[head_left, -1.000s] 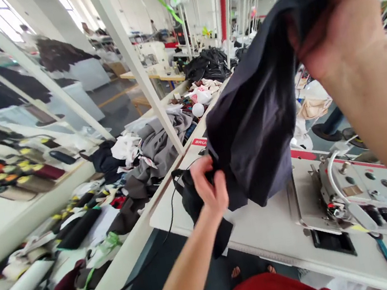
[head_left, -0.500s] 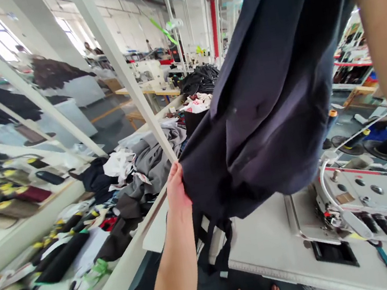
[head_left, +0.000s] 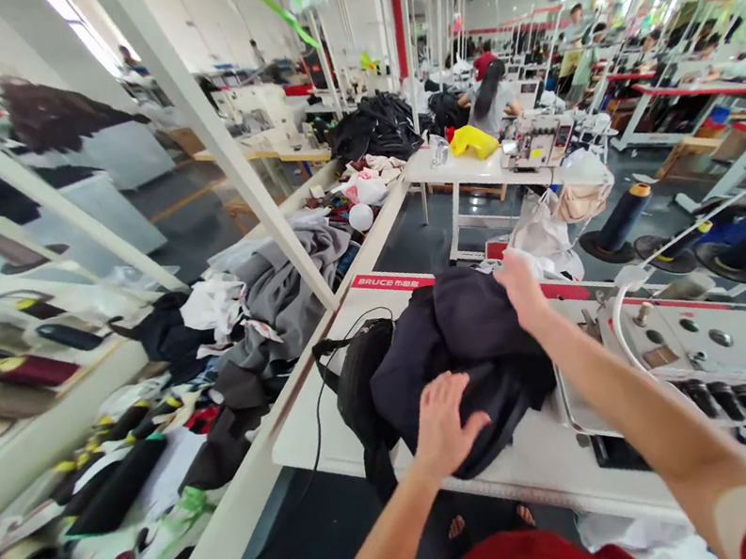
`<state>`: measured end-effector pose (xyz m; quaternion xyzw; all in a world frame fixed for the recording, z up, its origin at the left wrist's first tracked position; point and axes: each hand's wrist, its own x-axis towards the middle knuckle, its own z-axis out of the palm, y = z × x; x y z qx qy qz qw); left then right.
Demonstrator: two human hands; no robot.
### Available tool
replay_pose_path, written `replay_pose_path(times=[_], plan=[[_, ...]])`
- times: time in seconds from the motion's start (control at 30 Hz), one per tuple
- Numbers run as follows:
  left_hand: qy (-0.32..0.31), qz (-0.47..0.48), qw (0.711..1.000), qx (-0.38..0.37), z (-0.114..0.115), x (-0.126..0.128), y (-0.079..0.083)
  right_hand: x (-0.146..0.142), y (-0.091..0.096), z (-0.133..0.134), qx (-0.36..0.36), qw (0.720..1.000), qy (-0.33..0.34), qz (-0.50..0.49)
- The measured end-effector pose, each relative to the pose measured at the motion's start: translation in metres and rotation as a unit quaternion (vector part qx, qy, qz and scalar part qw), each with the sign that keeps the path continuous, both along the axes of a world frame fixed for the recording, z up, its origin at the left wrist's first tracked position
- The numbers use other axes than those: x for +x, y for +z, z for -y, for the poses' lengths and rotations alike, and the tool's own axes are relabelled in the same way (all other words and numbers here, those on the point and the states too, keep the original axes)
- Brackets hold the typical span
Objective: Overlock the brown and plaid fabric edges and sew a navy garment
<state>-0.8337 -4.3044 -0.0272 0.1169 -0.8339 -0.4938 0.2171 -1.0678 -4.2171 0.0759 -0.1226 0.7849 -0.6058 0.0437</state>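
Note:
A dark navy cloth garment (head_left: 477, 324) lies bunched in a heap on the white sewing table (head_left: 298, 430). My left hand (head_left: 446, 425) rests on its near side, open, with fingers spread and the thumb apart. At the heap's far right edge is my right hand (head_left: 523, 288), its fingers stretched out beside the cloth and slightly blurred. A black bag with straps (head_left: 360, 386) sits against the left of the heap, partly covered by it. Just right of the cloth stands the sewing machine (head_left: 704, 338), with several black knobs along its front.
On the left a long trough holds grey cloth (head_left: 301, 277), scraps and thread cones. A white post (head_left: 221, 143) rises beside the table. Large thread cones (head_left: 621, 224) stand behind the machine. Farther back, a person (head_left: 490, 98) sits near a yellow cloth (head_left: 473, 141).
The navy garment, held up and spread in the air before, now lies heaped on the table. Both my hands have come down onto or beside it, and the left has let go.

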Motion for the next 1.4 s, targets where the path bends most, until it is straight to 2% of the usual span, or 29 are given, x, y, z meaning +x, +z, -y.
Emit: replay_pose_path(times=[0.07,0.13,0.2,0.27,0.33,0.43,0.57,0.67,0.83,0.97,1.0,1.07,1.17,1.23,1.33,1.4], plan=[[-0.036,0.069,0.997,-0.018,-0.017,0.008,-0.028,0.034,-0.06,-0.027,0.048,0.998,-0.037,0.025],[-0.031,0.104,0.994,0.004,-0.017,0.006,-0.047,0.065,-0.107,-0.051,0.085,0.994,-0.057,0.037],[-0.013,0.111,0.993,0.035,-0.006,-0.002,-0.053,0.088,-0.142,-0.069,0.108,0.99,-0.076,0.047],[0.009,0.108,0.992,0.065,0.009,-0.009,-0.046,0.103,-0.165,-0.08,0.121,0.986,-0.09,0.07],[0.031,0.1,0.99,0.098,0.023,-0.015,-0.029,0.11,-0.18,-0.085,0.125,0.982,-0.105,0.096],[0.06,0.066,0.985,0.148,0.039,-0.022,0.003,0.109,-0.191,-0.084,0.118,0.98,-0.122,0.104],[0.093,-0.009,0.962,0.255,0.05,-0.034,0.038,0.097,-0.191,-0.075,0.107,0.984,-0.125,0.069],[0.096,-0.036,0.952,0.29,0.053,-0.046,0.058,0.089,-0.185,-0.068,0.114,0.984,-0.127,0.051],[0.052,-0.102,0.937,0.329,0.051,-0.076,0.099,0.099,-0.168,-0.066,0.1,0.989,-0.112,0.009],[0.02,-0.178,0.92,0.349,0.045,-0.116,0.143,0.113,-0.144,-0.064,0.076,0.994,-0.007,-0.073],[0.017,-0.199,0.914,0.353,0.046,-0.128,0.154,0.11,-0.135,-0.062,0.078,0.994,-0.001,-0.074],[0.008,-0.234,0.904,0.358,0.053,-0.153,0.18,0.088,-0.112,-0.06,0.08,0.995,-0.036,-0.049],[0.025,-0.296,0.892,0.341,0.081,-0.184,0.226,0.021,-0.057,-0.061,0.047,0.991,-0.12,-0.048],[0.081,-0.354,0.877,0.316,0.109,-0.196,0.258,-0.032,-0.009,-0.068,0.01,0.984,-0.16,-0.08],[0.128,-0.389,0.862,0.298,0.148,-0.195,0.3,-0.095,0.066,-0.083,-0.046,0.968,-0.208,-0.132],[0.138,-0.384,0.872,0.272,0.168,-0.187,0.316,-0.118,0.105,-0.092,-0.115,0.951,-0.241,-0.156]])
